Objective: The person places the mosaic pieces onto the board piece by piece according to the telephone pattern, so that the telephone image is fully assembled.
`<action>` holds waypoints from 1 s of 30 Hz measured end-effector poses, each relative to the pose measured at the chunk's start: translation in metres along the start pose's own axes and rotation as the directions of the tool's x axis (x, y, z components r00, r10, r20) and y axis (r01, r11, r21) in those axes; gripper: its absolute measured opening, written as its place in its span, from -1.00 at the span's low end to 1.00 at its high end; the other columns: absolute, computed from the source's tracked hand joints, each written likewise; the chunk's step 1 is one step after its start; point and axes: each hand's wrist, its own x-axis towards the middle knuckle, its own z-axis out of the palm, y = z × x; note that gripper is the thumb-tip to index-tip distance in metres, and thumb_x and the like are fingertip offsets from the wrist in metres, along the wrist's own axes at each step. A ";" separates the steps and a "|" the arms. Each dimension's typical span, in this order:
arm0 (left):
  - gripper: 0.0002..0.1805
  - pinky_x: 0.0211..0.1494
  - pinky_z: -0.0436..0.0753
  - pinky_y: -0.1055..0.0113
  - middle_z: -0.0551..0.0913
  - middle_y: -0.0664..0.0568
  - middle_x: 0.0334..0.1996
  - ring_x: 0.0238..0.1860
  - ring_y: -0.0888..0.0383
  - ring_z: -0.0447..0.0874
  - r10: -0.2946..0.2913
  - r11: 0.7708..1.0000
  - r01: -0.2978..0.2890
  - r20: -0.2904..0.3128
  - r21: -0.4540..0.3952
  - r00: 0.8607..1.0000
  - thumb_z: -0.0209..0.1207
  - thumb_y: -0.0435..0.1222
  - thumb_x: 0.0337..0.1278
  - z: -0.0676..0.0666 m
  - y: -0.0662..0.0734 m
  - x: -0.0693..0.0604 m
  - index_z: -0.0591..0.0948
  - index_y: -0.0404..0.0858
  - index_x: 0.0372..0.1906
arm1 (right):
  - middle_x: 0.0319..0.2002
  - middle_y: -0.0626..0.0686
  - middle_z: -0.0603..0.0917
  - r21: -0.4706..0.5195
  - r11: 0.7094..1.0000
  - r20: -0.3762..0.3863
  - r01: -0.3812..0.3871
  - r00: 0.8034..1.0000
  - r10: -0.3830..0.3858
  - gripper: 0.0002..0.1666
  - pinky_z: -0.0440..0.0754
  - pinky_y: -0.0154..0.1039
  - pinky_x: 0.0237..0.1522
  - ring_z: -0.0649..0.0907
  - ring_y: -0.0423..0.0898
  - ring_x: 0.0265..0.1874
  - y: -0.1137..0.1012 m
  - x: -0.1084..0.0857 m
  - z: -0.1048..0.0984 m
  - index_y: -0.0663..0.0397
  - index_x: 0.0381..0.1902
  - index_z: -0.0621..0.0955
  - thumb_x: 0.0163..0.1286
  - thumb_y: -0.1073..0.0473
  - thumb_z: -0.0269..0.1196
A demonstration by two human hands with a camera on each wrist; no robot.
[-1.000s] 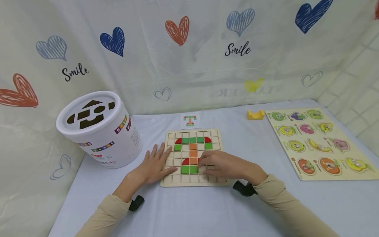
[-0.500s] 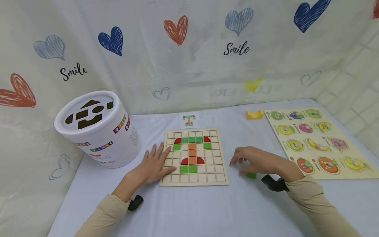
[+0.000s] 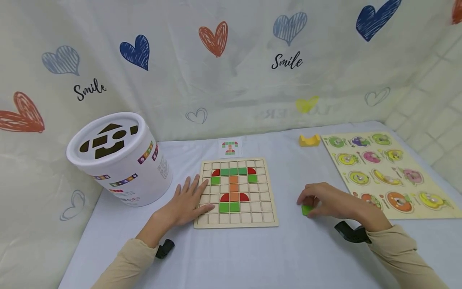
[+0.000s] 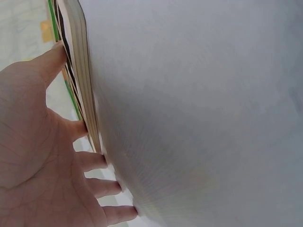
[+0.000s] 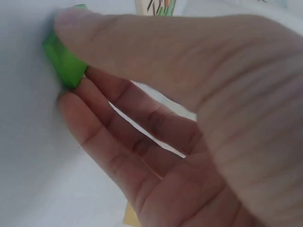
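Note:
A wooden grid board [image 3: 213, 220] lies flat mid-table, with red, green and orange pieces forming a T-like figure in its cells. On its left edge rests my left hand [image 3: 187, 204], fingers spread; in the left wrist view the thumb and index finger touch the board's side [image 4: 81, 56]. To the right of the board, my right hand [image 3: 330, 200] pinches a small green block [image 3: 306, 210] at the tabletop. The right wrist view shows the thumb across this green block [image 5: 66, 61], fingers on the other side; part of the block is hidden.
A small pattern card [image 3: 230, 147] lies behind the board. A white bucket [image 3: 144, 180] with a shape-cut lid stands at left. A yellow curved block [image 3: 309, 140] lies at the back right, beside a wooden fruit puzzle board [image 3: 364, 191].
My right hand has moved right, off the board, onto the green block. A second red quarter piece now shows in the figure's lower part, where the hand was. My left hand stays put.

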 end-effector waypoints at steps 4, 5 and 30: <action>0.00 0.58 -0.20 -0.41 -0.21 -0.30 0.69 0.66 -0.37 -0.36 -0.009 1.000 0.009 0.001 0.004 1.000 0.00 0.28 0.49 -0.001 -0.001 0.000 -0.01 -0.22 0.71 | -0.26 -0.20 0.66 0.013 1.000 -0.003 0.000 1.000 0.000 -0.70 0.68 -0.30 -0.21 0.63 -0.28 -0.31 0.002 0.000 0.000 0.09 -0.17 0.75 0.14 0.33 0.58; 0.00 0.58 -0.20 -0.41 -0.21 -0.30 0.69 0.66 -0.37 -0.36 -0.009 1.000 0.009 0.003 0.006 1.000 0.00 0.29 0.49 -0.001 -0.002 0.000 -0.01 -0.21 0.71 | -0.27 -0.20 0.66 0.016 1.000 0.000 -0.004 1.000 0.004 -0.70 0.68 -0.30 -0.22 0.63 -0.28 -0.31 0.002 0.000 0.000 0.08 -0.18 0.75 0.14 0.33 0.58; 0.01 0.58 -0.20 -0.40 -0.21 -0.28 0.69 0.66 -0.36 -0.36 -0.006 1.000 0.006 0.001 0.010 1.000 -0.02 0.32 0.48 0.003 -0.002 0.001 -0.02 -0.19 0.72 | -0.34 -0.20 0.68 0.078 0.990 -0.045 0.119 0.992 -0.115 -0.68 0.74 -0.28 -0.21 0.67 -0.26 -0.30 -0.013 0.018 0.001 -0.04 -0.36 0.65 0.14 0.42 0.56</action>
